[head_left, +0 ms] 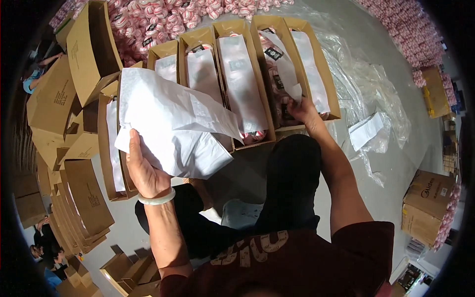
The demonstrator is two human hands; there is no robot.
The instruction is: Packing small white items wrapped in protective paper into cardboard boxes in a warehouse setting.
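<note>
The stack of thin white tissue-paper sheets (173, 123) was held up in the left hand (143, 171), the fingers closed around its lower left corner and the thumb lying over the top, so that the sheets hung crumpled above the left end of a row of long, narrow brown cardboard boxes (257, 54) set side by side on the grey floor (376, 163). The right hand (303, 111) reached into the second box from the right, its fingertips pinching the near edge of a single white paper sheet (287, 74) that lay folded over the pink-and-white striped wrapped goods (277, 101) packed there. The neighbouring boxes each had a white sheet lying flat along their length. To lay this sheet well, it seemed wise to draw it straight toward the near end and smooth it so that it covered the goods from wall to wall, while keeping the stack high enough not to drag over the boxes below it. A loose white sheet (366, 129) lay on crumpled clear plastic film (366, 79) to the right, heaps of the same striped goods (163, 15) lay beyond the row, and empty brown cartons (84, 49) were piled to the left.
</note>
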